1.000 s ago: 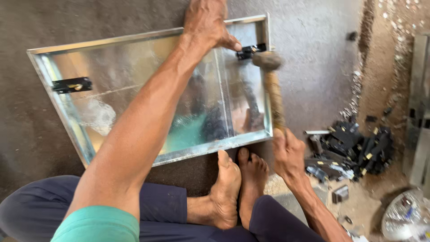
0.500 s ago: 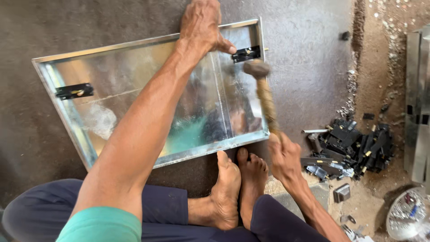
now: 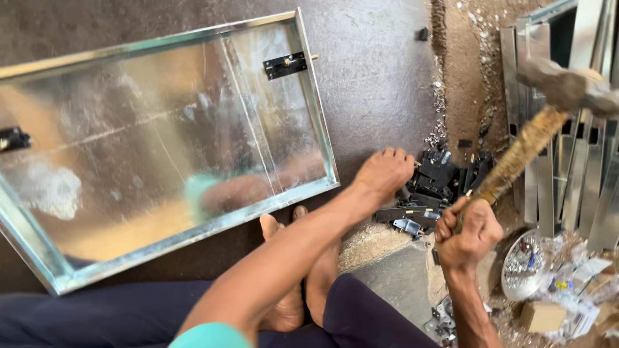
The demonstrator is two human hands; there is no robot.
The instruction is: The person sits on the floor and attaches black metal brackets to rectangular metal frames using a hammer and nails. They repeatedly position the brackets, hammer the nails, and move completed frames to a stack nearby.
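One blurred, perhaps wooden-handled hammer (image 3: 541,122), right hand (image 3: 467,232)

Left hand (image 3: 385,173) reaches forward; right hand (image 3: 469,233) raised, fist clenched.

Bare forearms and bare feet (image 3: 303,277) are seen; a teal sleeve (image 3: 209,336) and dark navy trousers (image 3: 374,319) are worn.

The left hand (image 3: 385,173) has left the far right corner of the tray (image 3: 309,96), where it pressed beside the black latch (image 3: 285,65), and now rests on the pile of black latches (image 3: 435,187) to the right. The right hand (image 3: 469,232) has swung the hammer (image 3: 548,109) away from that latch, up and to the right, over the metal strips (image 3: 580,167). The view has shifted right, so the tray sits further left.
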